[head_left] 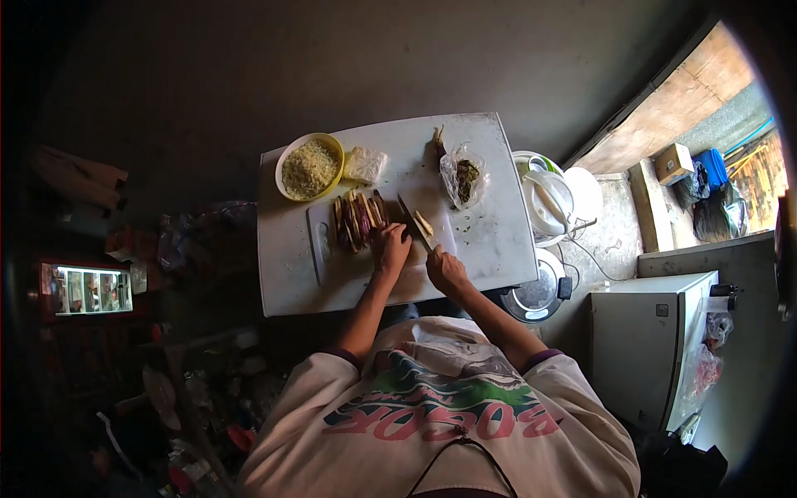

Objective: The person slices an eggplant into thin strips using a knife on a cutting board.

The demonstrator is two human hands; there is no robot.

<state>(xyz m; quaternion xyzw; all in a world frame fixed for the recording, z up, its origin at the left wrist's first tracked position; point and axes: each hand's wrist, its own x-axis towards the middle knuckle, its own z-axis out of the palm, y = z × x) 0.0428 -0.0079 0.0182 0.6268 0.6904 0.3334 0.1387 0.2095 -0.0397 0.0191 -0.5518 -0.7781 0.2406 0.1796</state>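
My right hand (446, 270) is closed round the handle of a knife (414, 220), its blade pointing away from me over the white cutting board (322, 264). Just left of the blade, my left hand (390, 246) has its fingers curled on the near end of a row of long cut strips (355, 220). They are pale with dark purple skin and look like eggplant. One loose pale piece (424, 223) lies right of the blade. How firmly the left fingers grip is hard to see.
On the white table (490, 261) stand a yellow-rimmed bowl (311, 168) of pale grated food and a wrapped pale block (365, 165). A clear plastic bag (465, 180) with dark leafy scraps lies at the right. Beyond are a rice cooker (548, 199) and a small fridge (639, 340).
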